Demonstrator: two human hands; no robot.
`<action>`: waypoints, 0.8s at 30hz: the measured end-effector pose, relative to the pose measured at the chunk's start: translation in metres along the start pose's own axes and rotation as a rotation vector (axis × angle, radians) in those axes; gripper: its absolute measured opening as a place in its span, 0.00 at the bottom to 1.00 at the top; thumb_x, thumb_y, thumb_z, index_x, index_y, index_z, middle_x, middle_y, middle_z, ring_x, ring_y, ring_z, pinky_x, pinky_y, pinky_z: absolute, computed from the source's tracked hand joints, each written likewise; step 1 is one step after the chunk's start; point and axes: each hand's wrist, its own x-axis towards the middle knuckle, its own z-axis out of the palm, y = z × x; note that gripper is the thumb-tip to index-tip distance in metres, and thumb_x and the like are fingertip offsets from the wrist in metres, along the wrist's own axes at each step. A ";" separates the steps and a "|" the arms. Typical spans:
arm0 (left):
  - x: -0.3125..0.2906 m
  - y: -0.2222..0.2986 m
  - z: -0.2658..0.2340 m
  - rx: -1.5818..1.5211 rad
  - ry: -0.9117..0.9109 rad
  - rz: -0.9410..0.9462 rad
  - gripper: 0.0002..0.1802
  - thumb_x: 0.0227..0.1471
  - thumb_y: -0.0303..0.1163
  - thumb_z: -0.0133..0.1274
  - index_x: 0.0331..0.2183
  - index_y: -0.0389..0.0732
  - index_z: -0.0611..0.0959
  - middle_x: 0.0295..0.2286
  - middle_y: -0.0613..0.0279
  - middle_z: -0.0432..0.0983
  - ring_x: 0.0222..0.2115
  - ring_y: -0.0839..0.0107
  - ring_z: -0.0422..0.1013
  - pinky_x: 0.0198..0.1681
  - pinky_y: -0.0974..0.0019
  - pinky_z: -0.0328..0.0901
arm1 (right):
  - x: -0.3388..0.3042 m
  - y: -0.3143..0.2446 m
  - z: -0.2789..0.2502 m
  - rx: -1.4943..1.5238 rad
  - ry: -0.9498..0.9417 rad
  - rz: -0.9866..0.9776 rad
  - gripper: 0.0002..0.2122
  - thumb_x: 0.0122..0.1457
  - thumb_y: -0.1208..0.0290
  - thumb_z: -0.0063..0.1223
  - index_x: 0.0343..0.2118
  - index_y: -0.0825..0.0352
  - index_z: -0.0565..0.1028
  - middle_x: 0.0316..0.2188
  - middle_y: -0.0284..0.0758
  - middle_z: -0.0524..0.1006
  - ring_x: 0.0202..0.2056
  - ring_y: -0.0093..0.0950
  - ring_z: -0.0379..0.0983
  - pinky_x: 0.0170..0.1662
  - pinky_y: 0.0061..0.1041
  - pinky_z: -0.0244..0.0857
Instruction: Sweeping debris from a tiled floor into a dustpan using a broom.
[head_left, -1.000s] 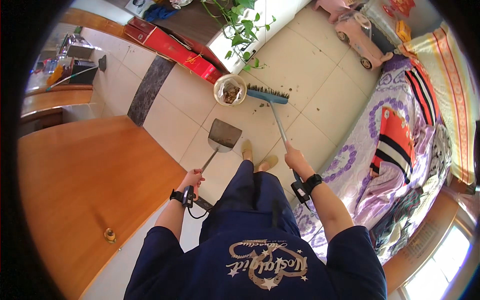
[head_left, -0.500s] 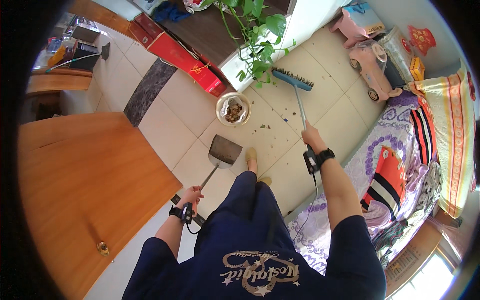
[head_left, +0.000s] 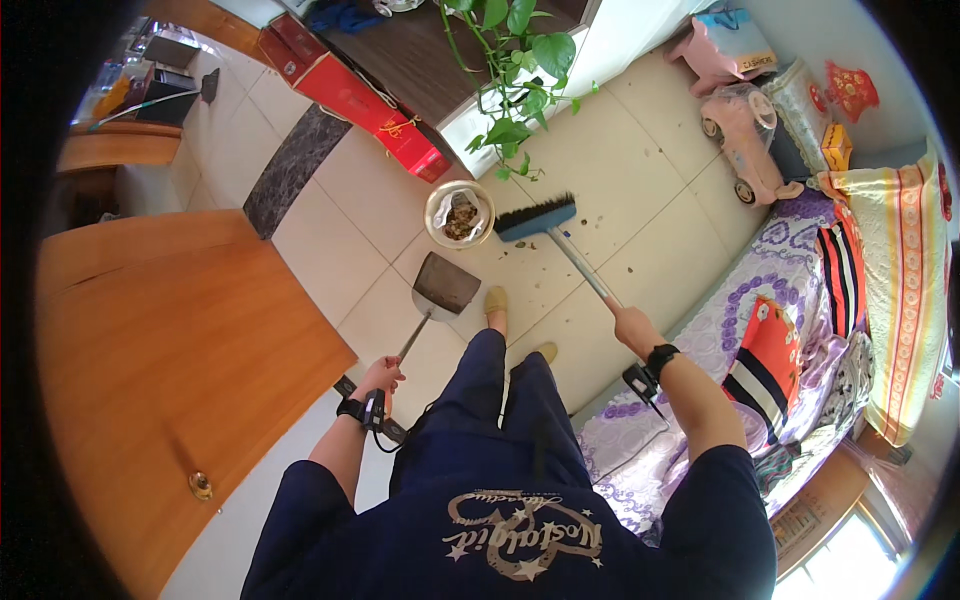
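Note:
My left hand [head_left: 378,377] grips the long handle of a grey metal dustpan [head_left: 446,284] whose pan rests on the tiled floor in front of my feet. My right hand [head_left: 634,326] holds the handle of a blue broom [head_left: 537,218]; its dark bristles touch the floor just right of a round bowl [head_left: 459,214] filled with brownish debris. Small crumbs lie scattered on the tiles [head_left: 600,200] around the broom head.
A wooden door [head_left: 150,330] stands open on my left. A potted green plant [head_left: 510,90] and red boxes [head_left: 385,110] sit ahead. On my right is a bed with a purple patterned cover [head_left: 760,290], and pink toy cars [head_left: 745,140] are parked by it.
The broom head has swung from further out back toward the bowl and dustpan. The view has turned slightly; the dustpan stays in place on the floor.

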 end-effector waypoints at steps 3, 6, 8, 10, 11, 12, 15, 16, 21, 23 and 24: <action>0.004 -0.017 0.010 -0.127 0.035 0.035 0.20 0.39 0.23 0.42 0.40 0.34 0.68 0.24 0.55 0.70 0.14 0.77 0.62 0.13 0.74 0.56 | -0.035 0.031 0.004 0.039 -0.020 -0.046 0.28 0.46 0.81 0.34 0.54 0.57 0.55 0.24 0.50 0.72 0.25 0.42 0.70 0.28 0.38 0.65; -0.008 -0.039 0.021 -0.153 0.086 0.058 0.21 0.39 0.22 0.42 0.41 0.34 0.68 0.24 0.55 0.70 0.13 0.76 0.62 0.13 0.74 0.56 | -0.057 0.019 -0.023 0.365 -0.208 0.086 0.29 0.45 0.81 0.36 0.54 0.55 0.54 0.24 0.51 0.72 0.21 0.43 0.71 0.25 0.36 0.67; -0.018 -0.042 0.031 -0.167 0.083 0.053 0.21 0.39 0.22 0.42 0.41 0.34 0.68 0.25 0.55 0.69 0.14 0.76 0.63 0.13 0.74 0.56 | -0.058 0.030 -0.013 0.247 -0.091 0.034 0.28 0.45 0.80 0.36 0.54 0.55 0.55 0.24 0.51 0.72 0.24 0.43 0.71 0.27 0.36 0.67; -0.022 -0.048 0.042 -0.170 0.074 0.051 0.21 0.39 0.22 0.41 0.41 0.34 0.68 0.26 0.56 0.69 0.15 0.76 0.64 0.14 0.75 0.56 | -0.033 0.043 0.011 0.100 0.183 -0.103 0.27 0.45 0.79 0.37 0.53 0.55 0.56 0.24 0.51 0.72 0.27 0.44 0.71 0.29 0.37 0.66; -0.023 -0.062 0.049 -0.174 0.091 0.071 0.20 0.42 0.25 0.41 0.42 0.35 0.67 0.25 0.57 0.69 0.14 0.79 0.60 0.15 0.77 0.55 | -0.022 0.034 0.009 0.126 0.164 -0.093 0.27 0.46 0.79 0.37 0.53 0.57 0.56 0.25 0.51 0.72 0.28 0.44 0.70 0.30 0.37 0.65; -0.025 -0.071 0.055 -0.178 0.107 0.094 0.19 0.46 0.27 0.42 0.43 0.36 0.66 0.25 0.58 0.70 0.13 0.83 0.56 0.16 0.78 0.55 | -0.012 0.019 0.005 0.152 0.149 -0.081 0.26 0.46 0.79 0.36 0.52 0.59 0.57 0.25 0.51 0.72 0.29 0.45 0.70 0.31 0.38 0.64; -0.049 -0.074 0.072 -0.203 0.119 0.081 0.19 0.46 0.27 0.42 0.43 0.36 0.66 0.24 0.59 0.70 0.13 0.83 0.55 0.16 0.79 0.54 | 0.004 -0.008 0.020 0.080 0.174 -0.081 0.21 0.49 0.78 0.35 0.49 0.66 0.60 0.23 0.48 0.72 0.28 0.42 0.71 0.30 0.38 0.64; -0.054 -0.074 0.075 -0.218 0.121 0.082 0.18 0.46 0.28 0.42 0.43 0.36 0.67 0.24 0.59 0.70 0.13 0.83 0.55 0.16 0.80 0.54 | -0.002 -0.008 0.026 0.085 0.173 -0.082 0.21 0.49 0.78 0.35 0.49 0.66 0.60 0.23 0.48 0.72 0.28 0.42 0.71 0.30 0.38 0.64; -0.067 -0.100 0.078 -0.232 0.130 0.074 0.19 0.40 0.23 0.42 0.40 0.35 0.68 0.26 0.60 0.68 0.16 0.78 0.61 0.14 0.76 0.53 | -0.057 0.000 0.065 -0.085 0.064 -0.204 0.15 0.52 0.76 0.33 0.44 0.68 0.64 0.24 0.46 0.73 0.28 0.42 0.71 0.31 0.38 0.65; -0.065 -0.107 0.078 -0.260 0.156 0.097 0.18 0.40 0.23 0.41 0.39 0.35 0.68 0.25 0.60 0.69 0.15 0.78 0.61 0.14 0.76 0.53 | -0.090 0.008 0.076 -0.100 0.045 -0.188 0.16 0.51 0.77 0.33 0.45 0.66 0.63 0.24 0.46 0.73 0.29 0.42 0.71 0.31 0.39 0.65; -0.064 -0.111 0.077 -0.237 0.145 0.073 0.18 0.41 0.23 0.41 0.39 0.35 0.68 0.24 0.60 0.69 0.15 0.78 0.62 0.14 0.75 0.53 | -0.106 0.009 0.081 -0.114 0.021 -0.178 0.18 0.51 0.77 0.34 0.46 0.64 0.63 0.24 0.46 0.73 0.29 0.41 0.71 0.32 0.39 0.64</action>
